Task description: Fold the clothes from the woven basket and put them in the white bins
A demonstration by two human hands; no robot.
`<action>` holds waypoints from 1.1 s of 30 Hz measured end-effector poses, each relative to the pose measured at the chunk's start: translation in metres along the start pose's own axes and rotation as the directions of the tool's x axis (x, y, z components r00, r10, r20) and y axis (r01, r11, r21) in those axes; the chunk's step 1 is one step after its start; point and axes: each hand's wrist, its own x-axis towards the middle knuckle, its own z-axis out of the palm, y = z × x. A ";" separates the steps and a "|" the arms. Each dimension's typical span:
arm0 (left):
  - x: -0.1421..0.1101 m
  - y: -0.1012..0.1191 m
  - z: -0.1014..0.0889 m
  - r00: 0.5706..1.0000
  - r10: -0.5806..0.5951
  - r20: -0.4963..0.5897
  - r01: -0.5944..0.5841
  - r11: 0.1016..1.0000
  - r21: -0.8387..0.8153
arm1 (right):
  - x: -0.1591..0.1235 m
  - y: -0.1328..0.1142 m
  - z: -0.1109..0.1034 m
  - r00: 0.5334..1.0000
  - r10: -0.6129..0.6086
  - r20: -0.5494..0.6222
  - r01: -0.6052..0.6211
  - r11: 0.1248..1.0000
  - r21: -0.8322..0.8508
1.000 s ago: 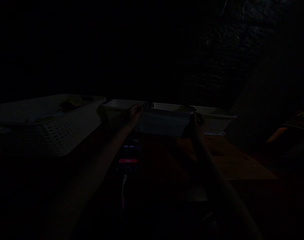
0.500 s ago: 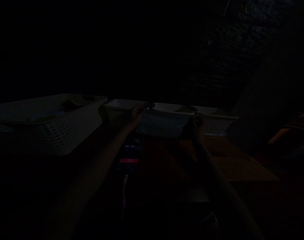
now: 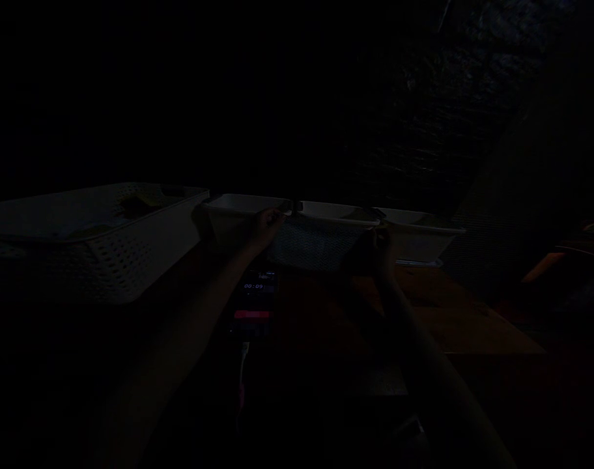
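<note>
**Out front of the middle tub (image 3: 333, 212): a textured cloth (image 3: 316, 246) held up by both ends**

Everything's super dim, so bear with me. Left hand (image 3: 268, 225) has the cloth's upper left corner pinched, fingertips together, nothing wide about that grip. Right hand (image 3: 383, 244) is curled around the other end and looks closed on it too, though the shadow there is so deep I can't tell how each finger sits. The cloth is bluish gray with a woven or bumpy look, hanging upright between the two hands and covering most of the tub's front wall. Its lower right part just melts into the dark.

The tub is one of three pale ones in a row. The left tub (image 3: 216, 225) sits just behind the left hand, and the right tub (image 3: 421, 241) is beyond the right hand, with a pale flat edge (image 3: 419, 263) showing under it.

Over on the far left there's a big pale basket (image 3: 174, 238) with holes in its side. A dark yellowish thing (image 3: 141, 204) and some other yellowish stuff (image 3: 90, 230) are inside, too murky to name.

Near the left forearm, a phone (image 3: 253, 314) lies on the wooden table (image 3: 467, 326), lit up with "00:09" and a pinkish red bar. A thin pale cable (image 3: 241, 368) with a pink bit runs from its near end. Way up on the right, some crinkled dark surface (image 3: 492, 65) catches a little light.
</note>
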 end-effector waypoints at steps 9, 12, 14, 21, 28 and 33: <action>0.004 -0.006 0.001 1.000 -0.009 0.001 0.009 1.000 0.024 | -0.002 -0.004 -0.001 0.999 0.009 0.032 -0.007 0.999 -0.054; 0.004 -0.004 0.001 1.000 0.015 -0.013 -0.015 0.997 0.071 | -0.003 -0.007 -0.002 0.999 -0.029 0.031 0.031 0.997 -0.070; 0.001 -0.001 0.002 0.999 0.033 -0.016 -0.032 0.994 0.103 | -0.003 -0.009 -0.001 0.999 -0.036 0.018 0.038 0.993 -0.114; -0.006 0.012 0.008 0.994 0.106 -0.016 -0.101 0.976 0.191 | -0.003 -0.009 0.000 0.998 -0.012 0.068 0.022 0.987 -0.157; -0.007 0.016 0.008 0.996 0.087 -0.009 -0.084 0.978 0.192 | -0.001 -0.006 0.000 0.991 -0.075 0.110 0.088 0.989 -0.119; -0.003 0.008 0.004 0.996 0.081 0.023 -0.084 0.977 0.195 | -0.002 -0.010 0.001 0.995 -0.081 0.066 0.085 0.994 -0.062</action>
